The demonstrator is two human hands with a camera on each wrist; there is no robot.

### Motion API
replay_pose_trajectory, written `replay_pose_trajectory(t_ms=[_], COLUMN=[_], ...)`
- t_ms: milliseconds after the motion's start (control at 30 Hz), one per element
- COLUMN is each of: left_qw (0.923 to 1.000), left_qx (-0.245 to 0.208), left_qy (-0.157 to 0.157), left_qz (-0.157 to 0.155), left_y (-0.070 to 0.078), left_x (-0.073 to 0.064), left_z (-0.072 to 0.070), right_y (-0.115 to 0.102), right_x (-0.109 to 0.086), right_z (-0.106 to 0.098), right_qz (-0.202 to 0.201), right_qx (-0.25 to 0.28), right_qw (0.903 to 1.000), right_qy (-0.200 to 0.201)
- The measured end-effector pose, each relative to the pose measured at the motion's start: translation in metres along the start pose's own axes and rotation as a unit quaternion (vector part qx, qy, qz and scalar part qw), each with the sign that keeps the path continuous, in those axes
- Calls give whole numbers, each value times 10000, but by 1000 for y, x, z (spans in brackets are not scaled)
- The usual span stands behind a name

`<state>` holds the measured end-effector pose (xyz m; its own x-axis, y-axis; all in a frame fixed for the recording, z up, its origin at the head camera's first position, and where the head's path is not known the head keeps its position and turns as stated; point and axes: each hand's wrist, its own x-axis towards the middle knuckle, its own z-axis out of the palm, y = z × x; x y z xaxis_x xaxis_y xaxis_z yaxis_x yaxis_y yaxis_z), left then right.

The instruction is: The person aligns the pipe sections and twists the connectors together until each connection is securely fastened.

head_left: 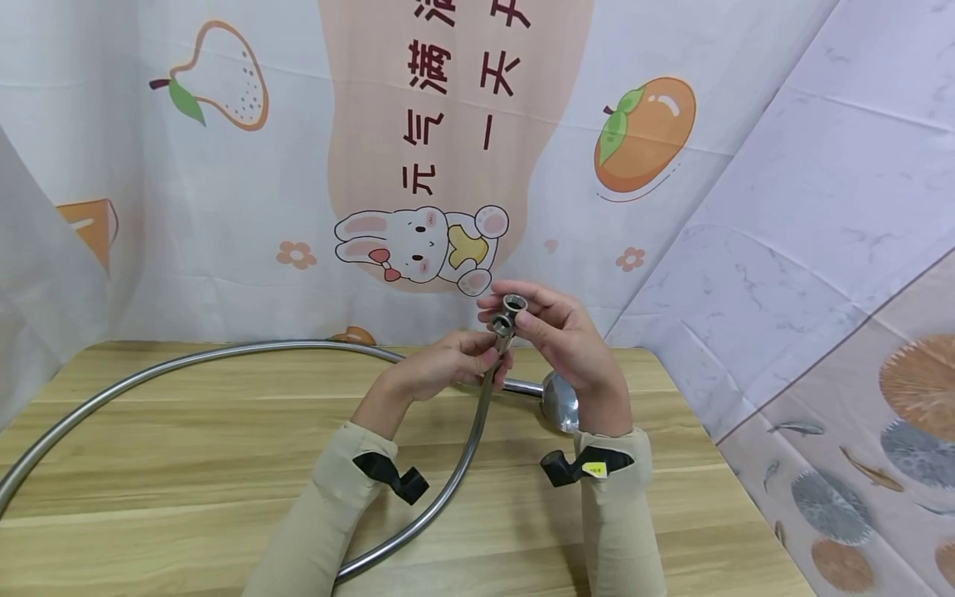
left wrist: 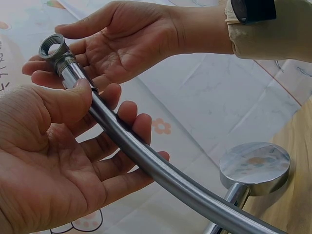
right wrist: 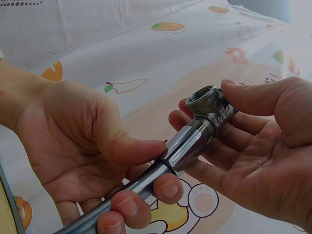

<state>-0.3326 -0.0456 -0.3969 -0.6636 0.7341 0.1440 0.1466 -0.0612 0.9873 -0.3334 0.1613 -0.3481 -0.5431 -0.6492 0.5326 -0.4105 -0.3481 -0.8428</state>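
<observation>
In front of my body, a metal shower hose [head_left: 483, 406] is raised off the table with its end upward. My left hand [head_left: 440, 365] pinches the hose's chrome end nut [right wrist: 184, 146] between thumb and fingers. Attached above that nut is a threaded metal tee fitting [right wrist: 213, 108], one round opening showing in the right wrist view. My right hand [head_left: 570, 340] holds this fitting between thumb and fingertips. Behind the hands lies a chrome shower head [head_left: 559, 402] on the table, its handle partly hidden by the left hand.
The long loop of hose [head_left: 186, 358] sweeps across the left of the wooden table [head_left: 246, 464] and past its left edge. A printed white curtain [head_left: 246, 182] hangs behind the table, and another patterned sheet [head_left: 791, 249] stands on the right.
</observation>
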Motion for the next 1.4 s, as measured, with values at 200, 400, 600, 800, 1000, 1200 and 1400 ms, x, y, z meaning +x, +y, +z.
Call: replay_pose_trajectory(t_ms=[200,400,600,800,1000,1200,1400], left_qw=[10000,10000,10000,10000,10000,10000,10000], left_qx=[4,8,17,39,24,43,52], left_qy=[6,31,14,34,44,26,3], left_qz=[2,-18,-4,-17,-32,-29,1], left_y=[0,1,1,-1,-1,-1,-1], left_x=[-1,-1,-1,0,0,0,0], left_z=[1,1,1,1,2,2,2], right_y=[0,-1,-1,0,0,-1,-1], right_x=[0,0,-1,0,0,1,0], right_z=[1,2,3,2,3,2,1], right_qz=[-37,26,116,81,69,6,-26], right_qx=[-2,26,-11,-37,0,18,6], right_qw=[10000,9999,9995,9995,9996,10000,10000], right_qy=[22,130,304,311,289,59,-18])
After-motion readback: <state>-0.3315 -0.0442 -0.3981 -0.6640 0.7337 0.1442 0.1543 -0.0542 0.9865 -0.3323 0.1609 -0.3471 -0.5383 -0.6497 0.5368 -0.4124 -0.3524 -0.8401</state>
